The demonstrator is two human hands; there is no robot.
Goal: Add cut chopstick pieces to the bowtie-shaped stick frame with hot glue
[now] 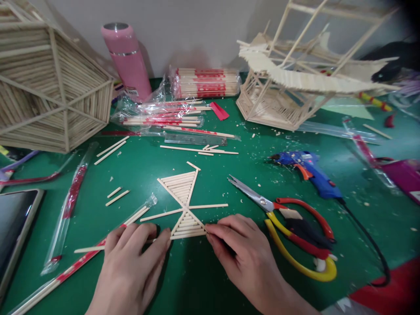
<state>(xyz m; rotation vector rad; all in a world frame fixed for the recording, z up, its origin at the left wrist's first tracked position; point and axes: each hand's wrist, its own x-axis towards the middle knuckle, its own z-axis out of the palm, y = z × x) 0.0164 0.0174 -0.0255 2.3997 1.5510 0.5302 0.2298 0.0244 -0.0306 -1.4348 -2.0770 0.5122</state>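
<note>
A spoked frame of thin wooden sticks [186,206] lies flat on the green table, its upper and lower wedges filled with rows of shorter sticks. My right hand [244,253] pinches the lower wedge's right corner between thumb and fingers. At the left corner, a fingertip of my left hand [136,258] touches the frame. A loose wooden stick [88,250] passes under the curled fingers of that hand and shows on both sides of it. Wrapped chopsticks [74,266] lie beneath the left hand. Open-bladed scissors [265,203] rest beyond my right hand.
A blue glue gun [305,168] with a black cord lies right. Behind stand a stick-built model [272,83], a pink bottle [127,61] and packed chopsticks [206,83]. A large stick panel [55,87] leans back left; a phone [16,223] lies at the left edge.
</note>
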